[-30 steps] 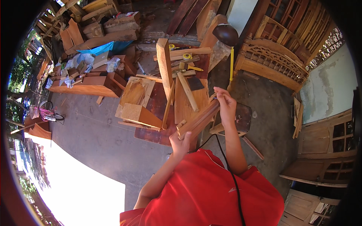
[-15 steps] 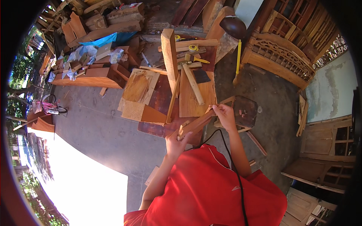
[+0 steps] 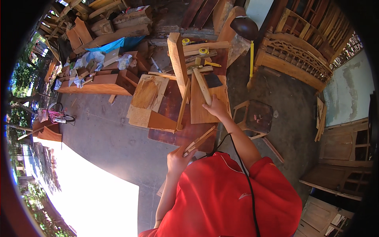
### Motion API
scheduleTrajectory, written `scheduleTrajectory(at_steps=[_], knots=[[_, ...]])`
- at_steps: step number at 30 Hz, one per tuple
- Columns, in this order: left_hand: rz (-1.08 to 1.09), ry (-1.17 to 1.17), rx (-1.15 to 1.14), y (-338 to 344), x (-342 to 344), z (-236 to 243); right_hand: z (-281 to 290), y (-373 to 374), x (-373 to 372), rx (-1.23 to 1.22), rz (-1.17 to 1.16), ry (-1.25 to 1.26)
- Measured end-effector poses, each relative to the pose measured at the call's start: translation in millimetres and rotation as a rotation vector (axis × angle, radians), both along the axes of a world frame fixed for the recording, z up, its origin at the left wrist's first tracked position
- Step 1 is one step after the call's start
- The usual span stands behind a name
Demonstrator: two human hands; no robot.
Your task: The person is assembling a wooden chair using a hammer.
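My left hand is closed round the near end of a narrow reddish-brown wood piece, which slants up and to the right. The piece is held just in front of my red shirt, over the table's near edge. My right hand reaches onto the table, its fingers closed on the near end of a pale wooden stick. That stick lies across a light board, beside a flat dark piece. Part of the right hand's grip is hidden.
On the reddish table an upright wood post stands near a box-like wood piece. Farther back lie a yellow-handled brush and a yellow tape measure. To the right is a stool; a black cable crosses my front.
My right hand has let go of the reddish-brown wood piece and moved forward onto the pale stick. My left hand keeps the piece, now tilted more steeply.
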State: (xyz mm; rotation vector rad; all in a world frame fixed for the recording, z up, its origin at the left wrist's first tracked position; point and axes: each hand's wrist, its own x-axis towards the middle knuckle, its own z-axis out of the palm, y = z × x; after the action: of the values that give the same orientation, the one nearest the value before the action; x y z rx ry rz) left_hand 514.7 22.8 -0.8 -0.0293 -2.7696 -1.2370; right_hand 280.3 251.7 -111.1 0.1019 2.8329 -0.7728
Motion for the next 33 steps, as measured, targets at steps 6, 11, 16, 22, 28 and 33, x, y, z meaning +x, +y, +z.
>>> scheduleTrajectory(at_steps=[6, 11, 16, 22, 28, 33], knots=[[0.017, -0.008, -0.028, 3, 4, -3, -50, -1, -19, -0.245, -0.082, 0.093], [0.034, 0.054, -0.041, 1, 2, -3, 1, -11, -17, -0.983, -0.189, -0.2], [-0.047, 0.074, -0.02, 6, -8, 1, 78, 21, 25, -1.396, -0.069, -0.099], [-0.192, -0.029, -0.099, 5, -30, 14, 113, 75, 80, -1.506, 0.402, -0.153], [-0.312, -0.186, -0.307, 2, -44, 15, 132, 64, 114, -1.442, -0.204, -0.187], [-0.24, -0.213, -0.17, -30, -27, -6, 104, 76, 181, -0.972, -0.269, 0.056]])
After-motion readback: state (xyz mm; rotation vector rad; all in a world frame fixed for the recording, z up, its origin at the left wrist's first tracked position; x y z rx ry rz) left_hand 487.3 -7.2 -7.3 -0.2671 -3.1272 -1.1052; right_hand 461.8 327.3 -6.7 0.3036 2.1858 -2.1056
